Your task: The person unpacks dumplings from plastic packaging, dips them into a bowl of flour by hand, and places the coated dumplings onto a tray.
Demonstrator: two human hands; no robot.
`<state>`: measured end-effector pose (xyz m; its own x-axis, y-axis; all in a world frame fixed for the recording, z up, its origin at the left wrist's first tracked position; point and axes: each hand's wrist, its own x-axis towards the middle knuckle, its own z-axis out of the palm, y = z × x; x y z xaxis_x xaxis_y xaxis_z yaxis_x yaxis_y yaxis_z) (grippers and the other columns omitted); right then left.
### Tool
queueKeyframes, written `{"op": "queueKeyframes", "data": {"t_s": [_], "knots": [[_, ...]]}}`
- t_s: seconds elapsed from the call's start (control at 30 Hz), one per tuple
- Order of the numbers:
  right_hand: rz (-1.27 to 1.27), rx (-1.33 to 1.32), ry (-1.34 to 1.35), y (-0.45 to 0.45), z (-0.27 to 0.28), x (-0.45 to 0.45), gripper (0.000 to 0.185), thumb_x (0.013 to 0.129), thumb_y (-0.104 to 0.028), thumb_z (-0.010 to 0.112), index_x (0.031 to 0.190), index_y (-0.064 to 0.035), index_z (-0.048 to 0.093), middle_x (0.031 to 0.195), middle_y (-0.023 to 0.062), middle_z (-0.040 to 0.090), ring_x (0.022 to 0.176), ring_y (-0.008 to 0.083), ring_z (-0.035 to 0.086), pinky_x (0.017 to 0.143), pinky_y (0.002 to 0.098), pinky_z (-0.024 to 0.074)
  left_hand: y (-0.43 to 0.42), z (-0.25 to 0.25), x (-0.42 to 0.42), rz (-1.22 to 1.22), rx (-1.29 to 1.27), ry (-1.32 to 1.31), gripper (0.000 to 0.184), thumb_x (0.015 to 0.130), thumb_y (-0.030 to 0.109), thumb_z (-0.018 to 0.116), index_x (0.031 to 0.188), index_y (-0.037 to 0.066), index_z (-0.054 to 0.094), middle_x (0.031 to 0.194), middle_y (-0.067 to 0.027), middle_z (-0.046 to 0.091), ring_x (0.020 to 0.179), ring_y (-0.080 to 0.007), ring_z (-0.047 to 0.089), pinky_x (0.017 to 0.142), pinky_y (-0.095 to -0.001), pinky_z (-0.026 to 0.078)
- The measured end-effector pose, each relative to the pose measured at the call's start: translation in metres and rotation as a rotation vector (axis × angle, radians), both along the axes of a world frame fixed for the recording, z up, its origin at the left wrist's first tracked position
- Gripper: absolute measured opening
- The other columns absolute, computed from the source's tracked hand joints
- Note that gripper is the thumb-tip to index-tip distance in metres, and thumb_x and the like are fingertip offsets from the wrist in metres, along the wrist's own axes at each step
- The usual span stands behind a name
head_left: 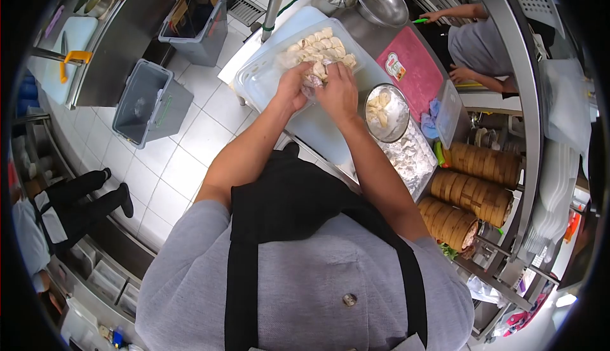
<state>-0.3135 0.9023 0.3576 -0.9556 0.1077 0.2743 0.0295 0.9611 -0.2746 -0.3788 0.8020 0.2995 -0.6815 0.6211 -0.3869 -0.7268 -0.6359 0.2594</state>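
A clear plastic tub (351,35) on the light-blue tray (321,131) holds rows of pale folded dumplings (321,42). My left hand (293,88) and my right hand (338,93) meet over its near edge, fingers curled around a small cluster of dumplings (319,71). Something shiny and see-through, like thin plastic, shows beneath that cluster. Parts of my fingers are hidden. Right of my right hand, a round metal bowl (399,136) contains several dumplings and white flour. Beside it lies a flour-covered tray (412,168).
Pink cutting board (410,65), blue cloth (431,119) and steel bowl (381,1) lie around the worktop. Stacked bamboo steamers (470,193) stand at right. Two grey bins (149,106) are on the floor at left. One co-worker (476,49) works opposite; another person (76,205) stands far left.
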Motion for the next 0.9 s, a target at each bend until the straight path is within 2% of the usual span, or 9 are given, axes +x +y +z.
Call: {"op": "queueKeyframes", "data": {"t_s": [0.23, 0.33, 0.43, 0.5, 0.53, 0.6, 0.73, 0.8, 0.9], "knots": [[-0.132, 0.015, -0.112, -0.005, 0.004, -0.009, 0.047, 0.071, -0.016, 0.071, 0.112, 0.0015, 0.057, 0.115, 0.0207, 0.058, 0.112, 0.0379, 0.054, 0.096, 0.0431, 0.0442, 0.000, -0.009, -0.002, -0.017, 0.010, -0.027, 0.034, 0.092, 0.012, 0.051, 0.124, -0.002, 0.050, 0.116, -0.0156, 0.061, 0.101, -0.0281, 0.062, 0.088, -0.0400, 0.053], [-0.228, -0.128, -0.088, -0.001, 0.011, -0.013, 0.042, 0.072, -0.017, 0.070, 0.109, 0.0015, 0.060, 0.109, 0.0210, 0.063, 0.102, 0.0396, 0.060, 0.091, 0.0434, 0.0480, 0.000, -0.011, -0.001, -0.003, 0.008, -0.028, 0.035, 0.092, 0.011, 0.051, 0.124, -0.002, 0.049, 0.116, -0.0164, 0.060, 0.101, -0.0283, 0.062, 0.087, -0.0409, 0.054], [-0.253, -0.348, -0.191, 0.018, 0.013, -0.021, 0.034, 0.074, -0.017, 0.069, 0.103, 0.0018, 0.065, 0.098, 0.0188, 0.068, 0.089, 0.0361, 0.066, 0.082, 0.0406, 0.0520, 0.002, -0.017, -0.002, -0.009, 0.047, -0.034, 0.035, 0.092, 0.010, 0.050, 0.124, -0.003, 0.049, 0.117, -0.0177, 0.059, 0.101, -0.0294, 0.063, 0.083, -0.0413, 0.056], [-0.266, -0.705, -0.221, 0.034, 0.007, -0.026, 0.029, 0.077, -0.016, 0.068, 0.100, 0.0024, 0.068, 0.091, 0.0162, 0.071, 0.081, 0.0276, 0.069, 0.075, 0.0347, 0.0526, 0.001, -0.007, -0.001, 0.015, 0.010, -0.050, 0.034, 0.093, 0.010, 0.050, 0.125, -0.004, 0.047, 0.117, -0.0186, 0.059, 0.100, -0.0303, 0.062, 0.081, -0.0408, 0.058], [-0.267, -0.704, -0.219, 0.038, 0.010, -0.026, 0.029, 0.077, -0.016, 0.068, 0.100, 0.0024, 0.068, 0.091, 0.0162, 0.071, 0.081, 0.0276, 0.069, 0.075, 0.0347, 0.0526, 0.001, -0.008, -0.001, 0.014, 0.011, -0.049, 0.034, 0.093, 0.010, 0.050, 0.125, -0.004, 0.047, 0.117, -0.0186, 0.059, 0.100, -0.0303, 0.062, 0.081, -0.0408, 0.058], [-0.417, -0.977, -0.354, 0.045, 0.017, -0.027, 0.029, 0.079, -0.014, 0.067, 0.102, 0.0034, 0.068, 0.092, 0.0139, 0.071, 0.083, 0.0190, 0.068, 0.074, 0.0296, 0.0511, 0.000, -0.010, -0.003, -0.021, 0.009, -0.085, 0.035, 0.094, 0.010, 0.049, 0.126, -0.005, 0.046, 0.117, -0.0190, 0.058, 0.100, -0.0308, 0.062, 0.081, -0.0408, 0.059], [-0.359, -0.840, -0.238, 0.043, 0.045, -0.003, 0.027, 0.081, -0.013, 0.067, 0.102, 0.0034, 0.068, 0.092, 0.0128, 0.071, 0.083, 0.0174, 0.067, 0.075, 0.0287, 0.0507, -0.002, -0.007, -0.002, -0.043, 0.005, -0.073, 0.035, 0.094, 0.011, 0.051, 0.125, -0.004, 0.045, 0.116, -0.0177, 0.058, 0.101, -0.0301, 0.063, 0.081, -0.0408, 0.059], [-0.299, -0.596, -0.136, 0.046, 0.069, 0.019, 0.026, 0.080, -0.012, 0.067, 0.101, 0.0033, 0.068, 0.093, 0.0132, 0.071, 0.085, 0.0175, 0.067, 0.078, 0.0290, 0.0504, 0.001, -0.004, -0.001, -0.025, -0.056, -0.112, 0.035, 0.094, 0.014, 0.053, 0.124, -0.003, 0.046, 0.114, -0.0159, 0.057, 0.099, -0.0297, 0.062, 0.079, -0.0400, 0.059], [-0.272, -0.613, -0.009, 0.085, 0.059, 0.049, 0.025, 0.080, -0.010, 0.066, 0.101, 0.0026, 0.068, 0.094, 0.0153, 0.071, 0.086, 0.0204, 0.068, 0.079, 0.0297, 0.0505, 0.004, -0.009, -0.001, -0.016, -0.080, -0.063, 0.035, 0.094, 0.015, 0.054, 0.124, -0.002, 0.047, 0.112, -0.0146, 0.058, 0.093, -0.0276, 0.062, 0.072, -0.0375, 0.059]]}}
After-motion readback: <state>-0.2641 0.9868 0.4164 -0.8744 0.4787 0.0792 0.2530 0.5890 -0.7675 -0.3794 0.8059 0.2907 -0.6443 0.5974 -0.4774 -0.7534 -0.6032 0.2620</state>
